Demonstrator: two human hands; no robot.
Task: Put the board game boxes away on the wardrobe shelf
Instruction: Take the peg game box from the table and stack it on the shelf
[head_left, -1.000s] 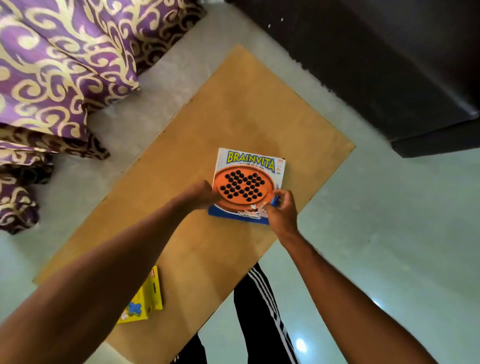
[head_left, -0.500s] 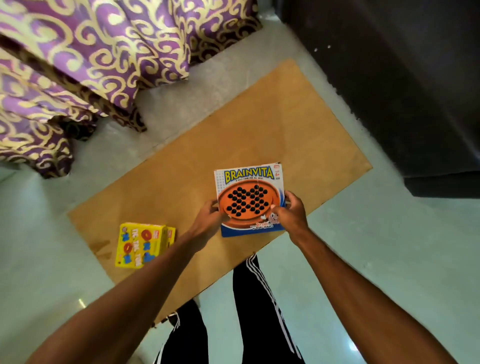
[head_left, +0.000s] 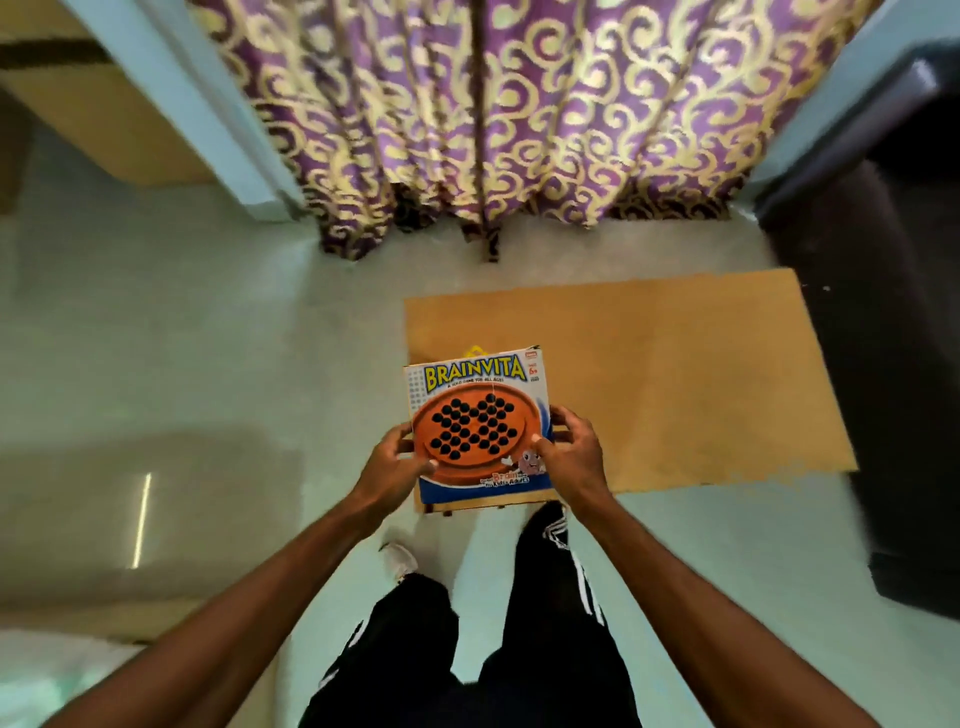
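1. A person looks down at a Brainvita box (head_left: 475, 426), held face up in front of the body. It hangs above the near left corner of a wooden board (head_left: 675, 389) that lies on the floor.
2. The left hand (head_left: 395, 467) grips the box's left edge and the right hand (head_left: 571, 457) grips its right edge, each with a thumb on the lid. The hands are apart, with the box clamped between them.
3. The box's longer side points away from the person, title at the far end. Both hands hold the near half, neither one closer.
4. No shelf is plainly visible. Dark furniture (head_left: 883, 364) stands to the right and a patterned curtain (head_left: 519, 130) hangs ahead. Whether the dark furniture is the wardrobe cannot be told.
5. This looks like the carrying step, and the box will likely need turning towards the shelf.
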